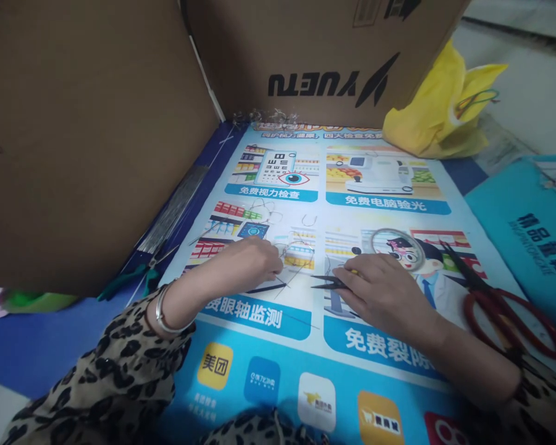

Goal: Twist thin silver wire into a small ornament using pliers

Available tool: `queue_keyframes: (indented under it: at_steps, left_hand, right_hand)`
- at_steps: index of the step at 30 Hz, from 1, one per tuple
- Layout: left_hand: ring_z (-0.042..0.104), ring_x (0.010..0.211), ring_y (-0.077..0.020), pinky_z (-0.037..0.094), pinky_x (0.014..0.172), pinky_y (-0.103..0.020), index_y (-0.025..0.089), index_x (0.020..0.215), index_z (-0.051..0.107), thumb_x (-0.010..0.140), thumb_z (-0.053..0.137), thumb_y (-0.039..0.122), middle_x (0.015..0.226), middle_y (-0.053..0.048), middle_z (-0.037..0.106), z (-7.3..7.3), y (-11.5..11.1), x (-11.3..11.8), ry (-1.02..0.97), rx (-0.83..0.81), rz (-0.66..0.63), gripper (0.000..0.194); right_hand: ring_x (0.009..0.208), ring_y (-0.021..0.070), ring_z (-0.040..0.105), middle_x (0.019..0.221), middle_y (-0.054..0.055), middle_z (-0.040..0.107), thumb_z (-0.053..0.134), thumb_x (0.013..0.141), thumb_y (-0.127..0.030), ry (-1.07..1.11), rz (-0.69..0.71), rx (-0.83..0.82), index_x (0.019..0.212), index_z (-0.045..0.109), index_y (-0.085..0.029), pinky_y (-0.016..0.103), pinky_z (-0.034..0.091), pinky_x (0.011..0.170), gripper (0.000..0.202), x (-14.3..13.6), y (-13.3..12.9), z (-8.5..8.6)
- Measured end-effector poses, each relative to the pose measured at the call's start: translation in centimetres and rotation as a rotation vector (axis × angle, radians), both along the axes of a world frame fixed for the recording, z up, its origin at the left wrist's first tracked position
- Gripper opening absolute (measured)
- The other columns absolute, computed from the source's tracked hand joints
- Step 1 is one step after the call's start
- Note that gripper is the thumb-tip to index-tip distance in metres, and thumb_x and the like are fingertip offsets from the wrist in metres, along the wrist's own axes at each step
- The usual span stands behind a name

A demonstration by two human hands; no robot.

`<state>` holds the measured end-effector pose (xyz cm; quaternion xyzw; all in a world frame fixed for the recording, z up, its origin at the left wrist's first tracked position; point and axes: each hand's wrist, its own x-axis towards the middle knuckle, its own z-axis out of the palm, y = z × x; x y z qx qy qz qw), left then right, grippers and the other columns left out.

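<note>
My right hand (380, 290) is closed around small dark-tipped pliers (327, 283), whose jaws point left and look slightly parted. To their left, my left hand (254, 262) is pinched closed, with thin wire (294, 250) bent into loops beside its fingertips. What exactly those fingertips hold is too fine to make out. A gap separates the two hands. More thin wire pieces lie on the printed poster (319, 216) just beyond my left hand. Under that hand a dark thin rod (267, 288) rests on the poster.
Red-handled scissors (505, 309) and a clear round ring (397, 249) lie right. Straight wires (178, 207) and green-handled pliers (143, 275) are left. Cardboard (324, 49) stands behind, near a yellow bag (438, 117); a teal box (528, 216) sits at the right edge.
</note>
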<state>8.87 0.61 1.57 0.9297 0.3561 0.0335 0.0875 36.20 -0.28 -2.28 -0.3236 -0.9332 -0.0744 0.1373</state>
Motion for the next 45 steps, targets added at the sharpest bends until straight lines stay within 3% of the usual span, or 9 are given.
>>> queue_keyframes:
  at_steps: [13, 19, 24, 29, 33, 36, 39, 41, 45]
  left_hand:
    - [0.05, 0.071, -0.0169, 0.034, 0.061, -0.029, 0.016, 0.078, 0.057, 0.085, 0.038, 0.014, 0.079, -0.008, 0.06, 0.0, -0.9, 0.1, 0.184, -0.124, -0.033, 0.02]
    - [0.049, 0.062, -0.0144, 0.03, 0.053, -0.027, 0.018, 0.089, 0.054, 0.09, 0.033, 0.03, 0.082, -0.005, 0.062, 1.3, -0.9, 0.6, 0.126, -0.302, 0.161, 0.024]
    - [0.054, 0.067, -0.0151, 0.031, 0.054, -0.025, 0.018, 0.087, 0.054, 0.088, 0.04, 0.029, 0.082, -0.004, 0.063, 1.2, -1.0, 1.4, -0.013, -0.223, 0.18, 0.017]
    - [0.056, 0.069, -0.0143, 0.035, 0.058, -0.024, 0.017, 0.082, 0.058, 0.083, 0.044, 0.018, 0.079, -0.004, 0.063, 1.5, -1.2, 2.2, -0.137, -0.164, 0.11, 0.014]
    - [0.054, 0.067, -0.0111, 0.037, 0.059, -0.022, 0.016, 0.081, 0.059, 0.078, 0.049, 0.015, 0.072, 0.0, 0.062, 2.1, -0.6, 2.7, -0.341, -0.31, 0.167, 0.01]
    - [0.051, 0.063, -0.0083, 0.039, 0.059, -0.02, 0.015, 0.078, 0.057, 0.079, 0.051, 0.02, 0.068, 0.002, 0.058, 2.2, 0.8, 2.7, -0.549, -0.53, 0.228, 0.008]
    - [0.049, 0.057, -0.0069, 0.04, 0.057, -0.019, 0.015, 0.082, 0.059, 0.079, 0.049, 0.018, 0.063, 0.004, 0.056, 2.2, 2.1, 2.6, -0.591, -0.707, 0.206, 0.011]
    - [0.053, 0.062, -0.0083, 0.042, 0.062, -0.021, 0.016, 0.084, 0.063, 0.079, 0.049, 0.017, 0.067, 0.002, 0.061, 2.1, 2.5, 2.5, -0.534, -0.634, 0.17, 0.015]
    - [0.057, 0.078, -0.0139, 0.042, 0.071, -0.027, 0.018, 0.089, 0.067, 0.082, 0.047, 0.015, 0.085, -0.003, 0.067, 1.2, 2.3, 2.4, -0.282, -0.187, 0.116, 0.021]
  right_hand:
    - [0.089, 0.0233, 0.053, 0.09, 0.008, 0.062, 0.051, 0.085, -0.031, 0.019, 0.009, -0.087, 0.098, 0.063, -0.017, 0.038, 0.037, 0.078, 0.022, -0.2, -0.1, -0.1]
    - [0.083, 0.0233, 0.054, 0.084, 0.01, 0.062, 0.05, 0.081, -0.021, 0.173, -0.063, -0.147, 0.083, 0.059, -0.014, 0.038, 0.041, 0.075, 0.012, -0.2, -0.3, -0.1]
    - [0.069, 0.0163, 0.055, 0.077, 0.006, 0.061, 0.049, 0.082, -0.021, 0.386, -0.195, -0.347, 0.085, 0.055, -0.017, 0.027, 0.043, 0.06, 0.008, -1.3, -0.8, 1.4]
    - [0.087, 0.0188, 0.056, 0.089, 0.006, 0.064, 0.051, 0.083, -0.02, 0.43, -0.053, -0.342, 0.093, 0.058, -0.019, 0.032, 0.042, 0.075, 0.013, -3.7, -0.9, 3.1]
    - [0.085, 0.0191, 0.056, 0.086, 0.006, 0.064, 0.05, 0.084, -0.02, 0.366, -0.026, -0.296, 0.088, 0.061, -0.018, 0.033, 0.039, 0.075, 0.012, -4.9, -0.1, 3.8]
    - [0.08, 0.0187, 0.055, 0.08, 0.006, 0.064, 0.051, 0.081, -0.017, 0.284, -0.043, -0.27, 0.082, 0.062, -0.016, 0.032, 0.037, 0.072, 0.011, -5.0, 0.6, 4.4]
    - [0.077, 0.0174, 0.054, 0.076, 0.004, 0.062, 0.052, 0.077, -0.012, 0.279, -0.054, -0.246, 0.079, 0.063, -0.017, 0.031, 0.035, 0.071, 0.011, -4.5, 1.2, 4.7]
    - [0.075, 0.0165, 0.054, 0.074, 0.003, 0.061, 0.053, 0.076, -0.011, 0.313, -0.098, -0.237, 0.075, 0.062, -0.017, 0.029, 0.034, 0.069, 0.011, -4.1, 1.7, 4.6]
    - [0.07, 0.0151, 0.053, 0.07, 0.002, 0.06, 0.055, 0.076, -0.015, 0.298, -0.184, -0.283, 0.071, 0.061, -0.017, 0.027, 0.034, 0.064, 0.009, -3.6, 2.5, 3.8]
